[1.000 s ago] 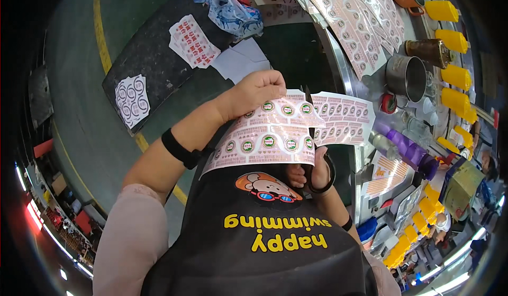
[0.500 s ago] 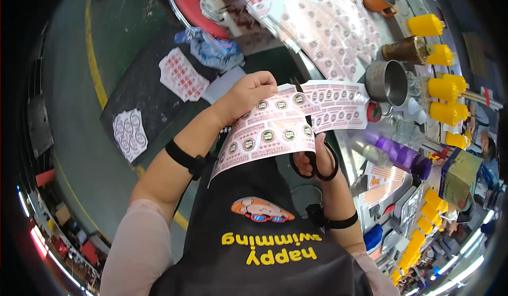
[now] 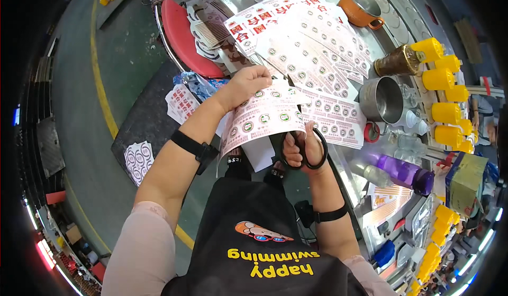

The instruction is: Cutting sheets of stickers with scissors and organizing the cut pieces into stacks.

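Note:
My left hand point(image 3: 246, 87) pinches the upper left edge of a curved sheet of printed labels point(image 3: 259, 122), white with pink print and rows of small round green marks. In my right hand point(image 3: 311, 150) is a pair of black-handled scissors point(image 3: 325, 148), its loops around my fingers and thumb. A dark blade tip pokes up beyond the sheet's top edge, at its right side; the sheet hides most of the blades. Just right of the scissors, another label sheet point(image 3: 333, 117) with similar round marks lies at the metal table's edge.
Overlapping label sheets point(image 3: 317, 52) cover the metal table's far part. Around them stand an orange mug point(image 3: 362, 7), a steel cup point(image 3: 382, 100), a purple bottle point(image 3: 402, 170) and several yellow-topped containers point(image 3: 445, 113). A red stool point(image 3: 182, 37) holds cut pieces; label stacks point(image 3: 139, 162) lie on a dark surface.
The view has tilted, showing more of the table and stool. The held sheet has turned slightly and looks narrower, with my feet and a pale sheet now visible below it. Both hands keep their holds.

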